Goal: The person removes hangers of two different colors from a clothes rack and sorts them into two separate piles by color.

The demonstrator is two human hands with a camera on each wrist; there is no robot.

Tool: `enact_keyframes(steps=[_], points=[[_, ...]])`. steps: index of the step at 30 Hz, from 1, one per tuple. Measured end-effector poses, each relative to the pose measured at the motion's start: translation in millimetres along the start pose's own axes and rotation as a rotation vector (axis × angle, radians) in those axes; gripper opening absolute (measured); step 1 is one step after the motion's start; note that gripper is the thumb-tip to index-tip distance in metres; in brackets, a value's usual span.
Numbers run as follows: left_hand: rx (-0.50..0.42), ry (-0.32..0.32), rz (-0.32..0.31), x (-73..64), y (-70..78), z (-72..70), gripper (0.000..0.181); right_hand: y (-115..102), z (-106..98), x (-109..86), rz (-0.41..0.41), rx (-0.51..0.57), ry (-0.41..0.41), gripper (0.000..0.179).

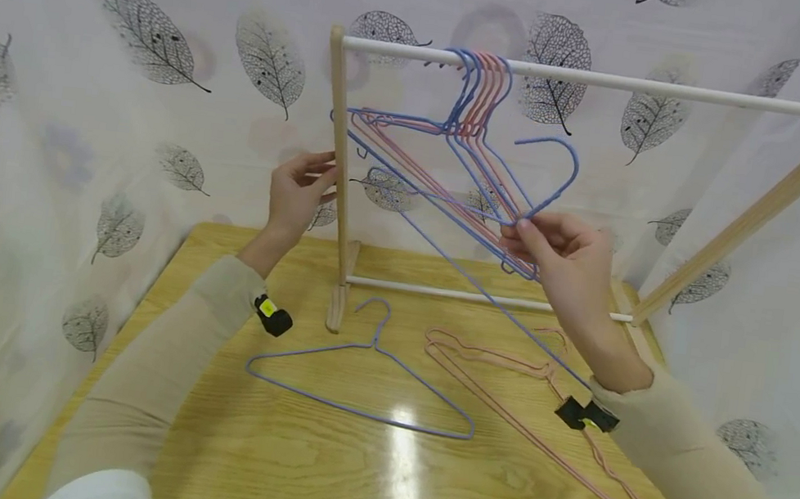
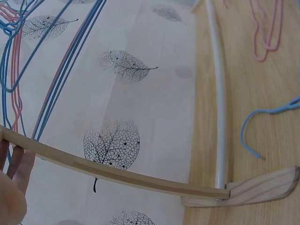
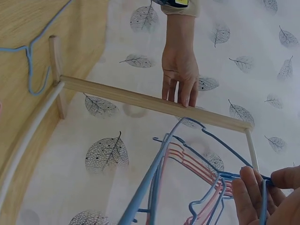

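Leaf-printed curtain (image 1: 233, 156) behind; wooden table (image 1: 286, 467) below, bearing a rack with a white rail (image 1: 648, 87) across its top. Right hand (image 1: 576, 261): thumb and fingers pinch the held hanger (image 1: 471, 278), a blue one, at the neck just under its hook. Left hand (image 1: 297, 195): thumb and fingers grip the rack's post (image 1: 338, 193), well to the left of the pinch; it does not touch the held hanger.

Governing relation: hook to rail. From the right-hand grip, the hook (image 1: 574, 171) rises, bends over and points its tip leftward, so that its mouth faces left and down. The rail lies higher than both grip and hook in the head view; hook and rail are apart. Whether the hook stands nearer to the person than the rail, one cannot fully judge from this angle.

Long axis: the held hanger's bottom bar slants from upper left of the grip to lower right, passing toward the right wrist, and thus lies oblique to the rail. The right hand is the nearer of the two to the hook.

Left of the grip and slightly above it, a row (image 1: 467, 129) of blue and pink hangers hangs from the rail, their hooks close together; part of the held hanger overlaps the row in view. Below the grip, on the table, lie a loose blue hanger (image 1: 375, 344) to the left and pink hangers (image 1: 534, 439) nearly underneath.
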State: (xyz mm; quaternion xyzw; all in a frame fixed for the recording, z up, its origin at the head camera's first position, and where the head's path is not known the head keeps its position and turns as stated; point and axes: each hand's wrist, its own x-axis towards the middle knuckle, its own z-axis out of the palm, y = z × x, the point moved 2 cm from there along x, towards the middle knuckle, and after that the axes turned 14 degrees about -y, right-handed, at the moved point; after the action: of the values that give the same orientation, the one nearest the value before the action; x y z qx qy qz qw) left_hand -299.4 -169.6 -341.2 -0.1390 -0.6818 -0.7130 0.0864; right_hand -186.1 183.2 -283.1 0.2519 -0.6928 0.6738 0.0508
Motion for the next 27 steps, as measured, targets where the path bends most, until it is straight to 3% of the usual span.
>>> enact_keyframes(steps=[8,13,19,27], points=[[0.001,0.010,0.011,-0.2,0.0,0.9,0.025,27.3,-1.4,-37.5,0.019,-0.013,-0.090,0.017],[0.020,0.002,0.004,-1.4,1.6,1.5,0.028,46.2,4.4,-56.2,0.082,-0.005,-0.136,0.021],[0.038,0.003,-0.006,-2.4,2.9,3.1,0.031,63.8,15.1,-69.3,0.173,-0.011,-0.202,0.025],[0.051,0.003,-0.004,-2.8,3.0,2.2,0.031,92.8,42.2,-75.7,0.288,0.073,-0.296,0.029]])
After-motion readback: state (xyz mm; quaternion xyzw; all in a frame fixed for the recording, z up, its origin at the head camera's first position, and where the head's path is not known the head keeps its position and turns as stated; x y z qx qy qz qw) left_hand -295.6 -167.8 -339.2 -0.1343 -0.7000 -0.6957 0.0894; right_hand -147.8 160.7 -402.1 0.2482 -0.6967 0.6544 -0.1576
